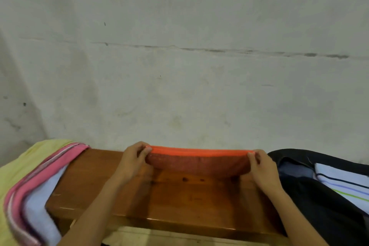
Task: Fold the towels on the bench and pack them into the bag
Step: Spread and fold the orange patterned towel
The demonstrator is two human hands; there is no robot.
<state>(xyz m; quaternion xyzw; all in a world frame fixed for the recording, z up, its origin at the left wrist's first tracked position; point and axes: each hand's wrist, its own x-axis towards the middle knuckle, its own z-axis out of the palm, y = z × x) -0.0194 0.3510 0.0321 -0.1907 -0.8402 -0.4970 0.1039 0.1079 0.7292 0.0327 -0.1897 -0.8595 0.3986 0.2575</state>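
Observation:
An orange towel (199, 161) is stretched out above the brown wooden bench (179, 201), its lower part hanging down to the bench top. My left hand (133, 159) pinches its left top corner and my right hand (261, 166) pinches its right top corner. On the bench's left end lies a pile of towels: a yellow one (26, 164), a pink one (50, 171) and a pale blue one (40, 201). At the right stands a black bag (319, 201), open, with a white striped towel (343, 181) inside it.
A stained whitish wall (179, 56) rises directly behind the bench. The bench's front edge runs across the lower part of the view, with pale floor (139, 235) below it.

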